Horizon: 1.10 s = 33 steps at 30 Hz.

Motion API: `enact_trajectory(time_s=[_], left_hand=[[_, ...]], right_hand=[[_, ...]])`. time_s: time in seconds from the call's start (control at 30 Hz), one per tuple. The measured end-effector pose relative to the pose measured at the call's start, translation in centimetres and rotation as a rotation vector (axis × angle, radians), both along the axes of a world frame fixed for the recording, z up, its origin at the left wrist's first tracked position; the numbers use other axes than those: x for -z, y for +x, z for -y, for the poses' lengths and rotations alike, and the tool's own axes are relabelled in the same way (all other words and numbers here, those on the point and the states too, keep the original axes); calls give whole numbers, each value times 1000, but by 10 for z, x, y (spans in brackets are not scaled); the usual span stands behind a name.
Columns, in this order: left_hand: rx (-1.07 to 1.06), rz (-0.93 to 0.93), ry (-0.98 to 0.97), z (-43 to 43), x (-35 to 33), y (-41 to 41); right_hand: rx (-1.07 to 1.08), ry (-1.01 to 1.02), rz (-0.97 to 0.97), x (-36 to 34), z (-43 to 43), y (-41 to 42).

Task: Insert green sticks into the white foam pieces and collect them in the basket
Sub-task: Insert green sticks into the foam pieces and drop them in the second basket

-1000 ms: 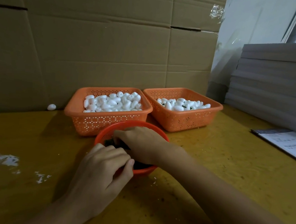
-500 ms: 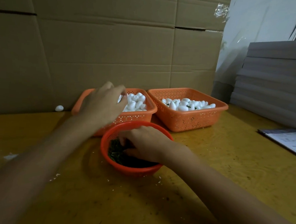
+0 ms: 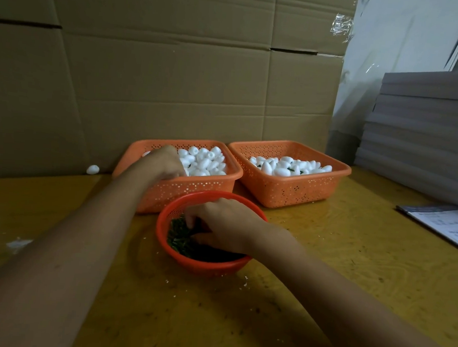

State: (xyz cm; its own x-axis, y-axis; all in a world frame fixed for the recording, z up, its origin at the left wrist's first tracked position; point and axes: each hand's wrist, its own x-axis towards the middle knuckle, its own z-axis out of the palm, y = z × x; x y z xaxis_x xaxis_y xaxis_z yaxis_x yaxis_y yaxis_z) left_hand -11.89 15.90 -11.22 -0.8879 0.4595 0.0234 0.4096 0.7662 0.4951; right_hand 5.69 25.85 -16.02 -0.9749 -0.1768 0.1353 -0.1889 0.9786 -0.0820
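Foam ovals (image 3: 204,161); L hand (image 3: 161,162) among them, R hand (image 3: 225,221) in green sticks (image 3: 178,237); grips hidden

2 orange perforated baskets (image 3: 288,189), white foam pieces (image 3: 204,161), red bowl (image 3: 206,265), green sticks (image 3: 178,237), yellow table (image 3: 351,261)

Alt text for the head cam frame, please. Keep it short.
A person's left-hand grip reaches into the left orange basket of white foam pieces while the right-hand grip digs in a round red bowl of green sticks. A second orange basket on the yellow table holds foam pieces with green showing among them.
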Motion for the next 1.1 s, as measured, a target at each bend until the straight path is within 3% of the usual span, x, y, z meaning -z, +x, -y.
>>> enact_trajectory(time_s=[0.3,0.57,0.8,0.97,1.1], left_hand=[[-5,-134,445,14,4,9],[183,187,1030,16,2,76],[146,109,946,40,39,115],[157,-156,854,55,67,127],[157,-190,886,61,85,129]], right_hand=[[4,-18,-26,1,-2,0],[77,-192,-136,-7,-13,7],[161,-385,-216,-3,-21,20],[186,-429,-263,7,-29,26],[138,-400,-322,10,-25,23]])
